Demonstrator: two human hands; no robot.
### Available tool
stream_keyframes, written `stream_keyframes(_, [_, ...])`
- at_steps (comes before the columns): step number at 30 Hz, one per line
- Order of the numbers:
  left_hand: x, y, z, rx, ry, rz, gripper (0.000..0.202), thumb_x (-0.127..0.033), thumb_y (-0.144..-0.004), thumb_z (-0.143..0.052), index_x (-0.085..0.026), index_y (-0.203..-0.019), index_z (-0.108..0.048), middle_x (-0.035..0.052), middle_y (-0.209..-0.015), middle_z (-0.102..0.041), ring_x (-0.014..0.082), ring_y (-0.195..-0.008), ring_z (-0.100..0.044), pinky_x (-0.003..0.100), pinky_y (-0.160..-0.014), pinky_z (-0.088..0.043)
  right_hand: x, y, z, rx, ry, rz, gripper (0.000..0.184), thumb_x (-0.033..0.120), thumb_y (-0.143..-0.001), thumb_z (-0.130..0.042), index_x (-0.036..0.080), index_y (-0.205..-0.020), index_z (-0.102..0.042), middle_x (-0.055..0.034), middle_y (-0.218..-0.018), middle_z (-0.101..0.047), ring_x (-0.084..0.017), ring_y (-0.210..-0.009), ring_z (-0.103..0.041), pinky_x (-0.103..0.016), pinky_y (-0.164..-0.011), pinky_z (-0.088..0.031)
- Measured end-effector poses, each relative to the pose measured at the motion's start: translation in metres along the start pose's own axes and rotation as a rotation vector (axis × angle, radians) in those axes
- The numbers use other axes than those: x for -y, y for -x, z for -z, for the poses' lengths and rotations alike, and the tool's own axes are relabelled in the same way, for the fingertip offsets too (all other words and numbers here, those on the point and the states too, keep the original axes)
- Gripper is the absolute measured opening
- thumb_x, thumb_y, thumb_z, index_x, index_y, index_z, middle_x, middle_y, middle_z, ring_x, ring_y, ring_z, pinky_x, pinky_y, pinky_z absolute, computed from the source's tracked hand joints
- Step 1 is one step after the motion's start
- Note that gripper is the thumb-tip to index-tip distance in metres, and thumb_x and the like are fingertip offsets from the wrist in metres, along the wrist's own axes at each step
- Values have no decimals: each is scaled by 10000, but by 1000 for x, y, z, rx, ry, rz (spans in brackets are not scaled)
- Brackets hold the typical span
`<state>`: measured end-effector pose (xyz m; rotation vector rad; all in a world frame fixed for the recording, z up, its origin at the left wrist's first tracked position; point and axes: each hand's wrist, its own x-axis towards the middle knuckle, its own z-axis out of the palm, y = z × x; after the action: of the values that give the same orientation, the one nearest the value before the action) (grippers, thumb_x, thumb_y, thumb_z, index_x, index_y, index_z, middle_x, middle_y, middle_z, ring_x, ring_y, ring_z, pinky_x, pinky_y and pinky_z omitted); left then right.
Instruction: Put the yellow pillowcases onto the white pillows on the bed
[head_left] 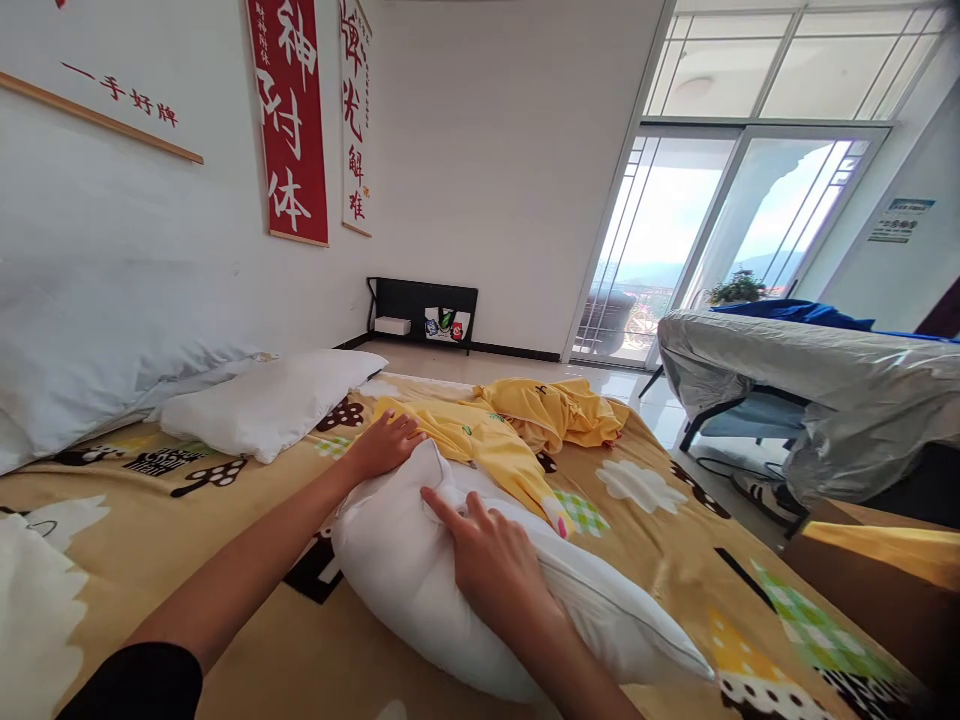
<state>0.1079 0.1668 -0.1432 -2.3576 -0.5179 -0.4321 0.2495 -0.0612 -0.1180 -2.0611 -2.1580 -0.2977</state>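
Note:
A plump white pillow (pixel 405 570) lies before me on the bed, with a seam or zip line along its right side. My left hand (pixel 386 443) is at the pillow's far left corner, its fingers closed on the edge of a yellow pillowcase (pixel 450 425). Over the top of the pillow rests my right hand (pixel 495 555); one digit points toward the raised corner and the others curl into the white fabric. Part of the yellow cloth lies along the pillow's far side, and the rest is bunched up beyond it. My right fingertips are partly hidden.
Another white pillow (pixel 277 400) lies at the left on the patterned brown sheet (pixel 247 570), near larger white bedding (pixel 97 350) by the wall. A cardboard box (pixel 877 570) stands at the right edge. Behind are a plastic-covered table (pixel 810 345), a chair (pixel 750 415) and a low black shelf (pixel 420 300).

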Motion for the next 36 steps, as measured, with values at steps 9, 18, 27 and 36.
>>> stream_keyframes(9, [2, 10, -14, -4, 0, 162, 310, -272, -900, -474, -218, -1168, -621, 140, -1234, -585, 302, -1144, -499, 489, -972, -316, -2, -19, 4, -22, -61, 45, 676, 114, -843, -404, 480, -1408, -340, -37, -1020, -597, -195, -776, -602, -282, -595, -292])
stream_keyframes(18, [-9, -12, -31, -97, -37, 250, 221, -164, -913, -452, -221, -1019, -638, 100, -1262, -589, 261, -1141, -522, 442, -943, -328, 20, -2, -13, -46, -21, 78, 763, 65, -785, -443, 463, -1424, -316, -53, -1055, -610, -202, -763, -612, -281, -591, -312])
stream_keyframes(27, [34, 2, 5, -221, -53, 39, 205, -144, -886, -477, -160, -747, -627, 89, -941, -630, 229, -914, -541, 431, -856, -321, -10, -58, 14, 27, -107, 44, 638, 135, -803, -411, 450, -1355, -463, -67, -1017, -659, -233, -849, -636, -293, -647, -355])
stream_keyframes(36, [38, -16, 5, -238, 252, 280, 261, -166, -852, -478, -145, -599, -541, 50, -804, -623, 188, -822, -501, 412, -804, -263, -16, -104, 6, 196, -196, 75, 537, 178, -804, -444, 428, -1260, -580, -35, -1141, -674, -253, -991, -620, -326, -755, -419])
